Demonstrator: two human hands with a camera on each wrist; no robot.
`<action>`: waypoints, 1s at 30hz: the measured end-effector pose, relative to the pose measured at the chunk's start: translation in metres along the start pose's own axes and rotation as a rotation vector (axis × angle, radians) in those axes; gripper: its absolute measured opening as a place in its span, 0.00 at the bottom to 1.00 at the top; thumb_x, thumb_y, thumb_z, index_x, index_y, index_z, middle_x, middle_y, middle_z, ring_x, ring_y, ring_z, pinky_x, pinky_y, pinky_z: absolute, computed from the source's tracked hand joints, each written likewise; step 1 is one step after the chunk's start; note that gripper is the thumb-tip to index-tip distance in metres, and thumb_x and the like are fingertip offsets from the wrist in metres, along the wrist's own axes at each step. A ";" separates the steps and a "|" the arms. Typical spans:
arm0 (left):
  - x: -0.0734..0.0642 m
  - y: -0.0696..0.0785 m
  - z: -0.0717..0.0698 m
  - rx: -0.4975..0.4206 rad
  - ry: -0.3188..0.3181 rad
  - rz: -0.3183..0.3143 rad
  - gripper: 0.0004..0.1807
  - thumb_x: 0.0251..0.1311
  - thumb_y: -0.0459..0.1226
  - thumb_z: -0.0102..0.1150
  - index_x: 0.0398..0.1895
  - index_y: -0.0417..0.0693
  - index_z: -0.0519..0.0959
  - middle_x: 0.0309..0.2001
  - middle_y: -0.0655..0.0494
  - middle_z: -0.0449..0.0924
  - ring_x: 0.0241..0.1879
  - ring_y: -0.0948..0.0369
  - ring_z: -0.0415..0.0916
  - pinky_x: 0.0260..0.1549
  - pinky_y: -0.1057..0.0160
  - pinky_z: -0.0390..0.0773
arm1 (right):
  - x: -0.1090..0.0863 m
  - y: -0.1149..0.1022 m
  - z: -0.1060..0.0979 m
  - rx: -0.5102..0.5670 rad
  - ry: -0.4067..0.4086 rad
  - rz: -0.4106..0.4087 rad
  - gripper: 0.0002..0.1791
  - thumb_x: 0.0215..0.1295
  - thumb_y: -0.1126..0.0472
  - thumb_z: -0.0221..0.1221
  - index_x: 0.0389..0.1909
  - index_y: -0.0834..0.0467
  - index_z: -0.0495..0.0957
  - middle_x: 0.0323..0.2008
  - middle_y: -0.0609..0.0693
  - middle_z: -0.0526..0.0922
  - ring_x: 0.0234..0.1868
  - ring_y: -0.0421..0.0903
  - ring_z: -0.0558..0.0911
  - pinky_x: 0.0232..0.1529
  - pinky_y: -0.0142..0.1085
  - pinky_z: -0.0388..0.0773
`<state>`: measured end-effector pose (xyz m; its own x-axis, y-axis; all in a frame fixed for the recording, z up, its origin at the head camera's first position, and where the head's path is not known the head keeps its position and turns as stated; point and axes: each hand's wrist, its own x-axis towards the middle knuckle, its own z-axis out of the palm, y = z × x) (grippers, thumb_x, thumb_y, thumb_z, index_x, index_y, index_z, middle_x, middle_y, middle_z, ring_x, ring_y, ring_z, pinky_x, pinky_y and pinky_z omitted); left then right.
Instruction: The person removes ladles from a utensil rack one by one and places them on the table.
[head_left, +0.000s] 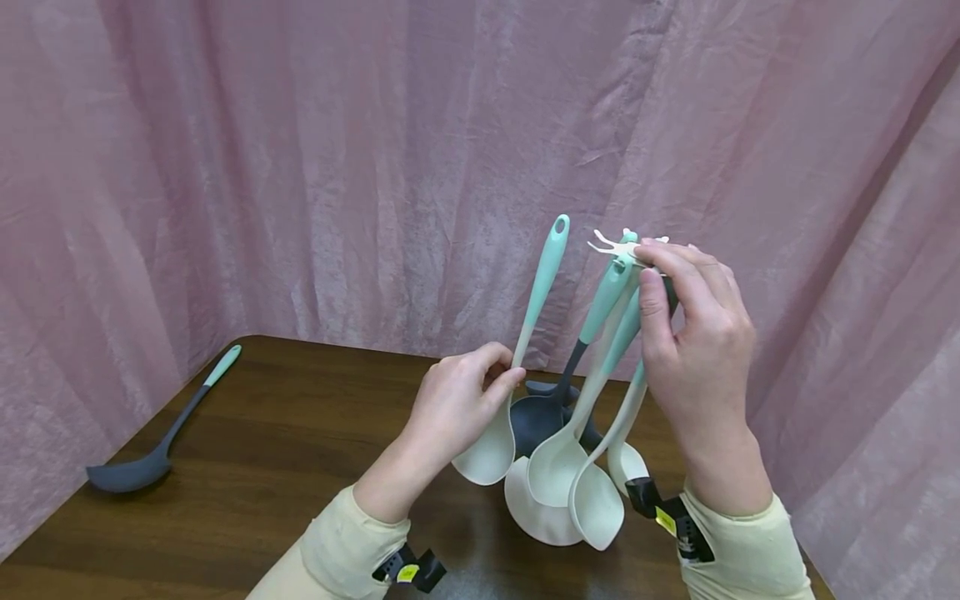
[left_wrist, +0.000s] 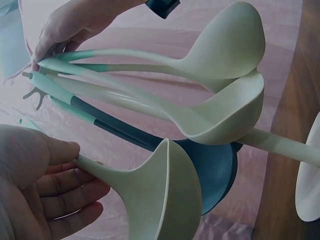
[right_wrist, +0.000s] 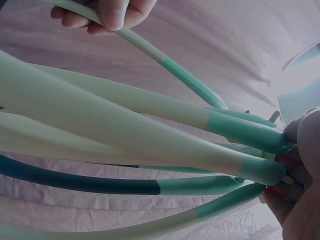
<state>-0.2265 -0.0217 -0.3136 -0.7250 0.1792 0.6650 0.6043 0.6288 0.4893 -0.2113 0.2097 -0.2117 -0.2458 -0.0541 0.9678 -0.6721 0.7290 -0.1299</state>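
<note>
In the head view, my left hand [head_left: 459,398] pinches a cream ladle [head_left: 547,265] low on its shaft, just above the bowl. Its mint handle points up, and the hole at its end stands apart from the hooks. My right hand [head_left: 707,321] grips the top of a white utensil stand [head_left: 617,248], thumb and fingers around the hooks. From the stand hang several mint-handled utensils, among them a cream ladle [head_left: 557,471], a pointed cream ladle [head_left: 598,510] and a dark grey ladle [head_left: 535,425]. The right wrist view shows the fingertips [right_wrist: 290,187] against the handle ends.
A dark grey utensil [head_left: 133,472] with a mint handle lies at the left of the brown wooden table [head_left: 300,417]. The stand's round white base [head_left: 542,525] rests on the table. Pink curtains [head_left: 337,183] hang behind and along both sides.
</note>
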 end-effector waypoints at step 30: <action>-0.018 -0.050 -0.024 0.187 0.020 -0.063 0.06 0.69 0.41 0.78 0.39 0.53 0.87 0.24 0.65 0.80 0.22 0.62 0.70 0.24 0.56 0.72 | -0.001 -0.009 0.009 0.010 -0.002 -0.001 0.21 0.87 0.52 0.55 0.62 0.60 0.88 0.59 0.56 0.89 0.65 0.58 0.83 0.71 0.49 0.76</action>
<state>-0.2356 -0.0745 -0.3360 -0.7514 0.1215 0.6485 0.4851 0.7680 0.4181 -0.2111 0.1974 -0.2134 -0.2466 -0.0561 0.9675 -0.6790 0.7224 -0.1312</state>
